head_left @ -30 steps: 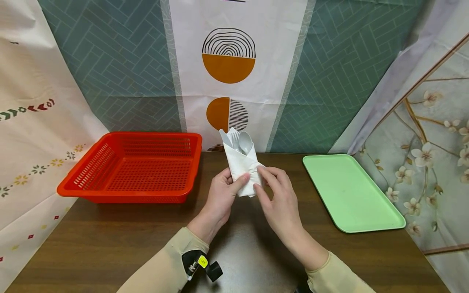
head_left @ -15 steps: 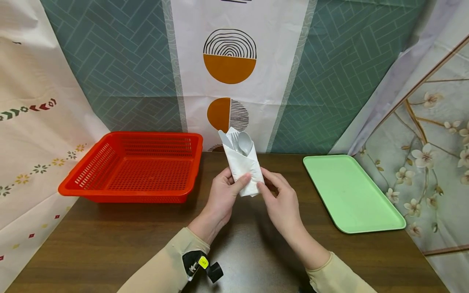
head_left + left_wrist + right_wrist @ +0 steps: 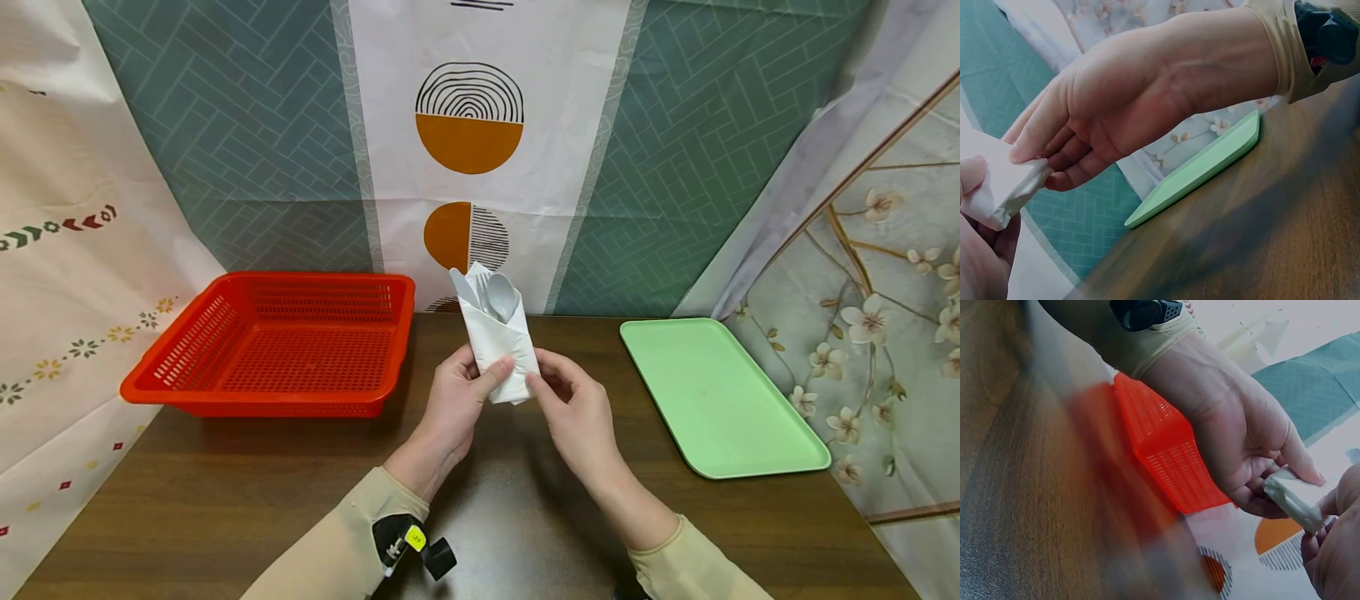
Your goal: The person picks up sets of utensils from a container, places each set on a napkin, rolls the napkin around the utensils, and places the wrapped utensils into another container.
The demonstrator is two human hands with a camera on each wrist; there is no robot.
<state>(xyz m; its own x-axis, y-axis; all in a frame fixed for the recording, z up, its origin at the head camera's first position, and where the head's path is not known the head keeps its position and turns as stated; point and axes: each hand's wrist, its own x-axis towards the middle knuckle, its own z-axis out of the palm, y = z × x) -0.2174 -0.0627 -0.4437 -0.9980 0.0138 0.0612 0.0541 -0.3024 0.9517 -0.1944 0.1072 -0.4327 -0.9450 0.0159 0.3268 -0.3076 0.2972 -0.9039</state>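
Note:
A white paper napkin [image 3: 498,354] is folded around a plastic knife [image 3: 462,287], a fork [image 3: 481,282] and a spoon [image 3: 502,297], whose upper ends stick out of its top. It is held up above the table, tilted slightly left. My left hand [image 3: 452,404] grips the napkin from the left, its thumb across the front. On the lower right edge, my right hand [image 3: 577,412] pinches the napkin between thumb and fingers. In the right wrist view the folded bottom end of the napkin [image 3: 1294,497] shows between both hands; the cutlery is hidden there.
A red perforated plastic basket [image 3: 300,400] stands on the left of the brown wooden table [image 3: 262,500]. At the right lies a light green tray [image 3: 720,392]. Patterned cloths [image 3: 675,167] hang behind and at both sides.
My right hand has gone from touching the napkin's front flap to pinching its right edge, and the flap now lies flat. The left hand has stayed in place.

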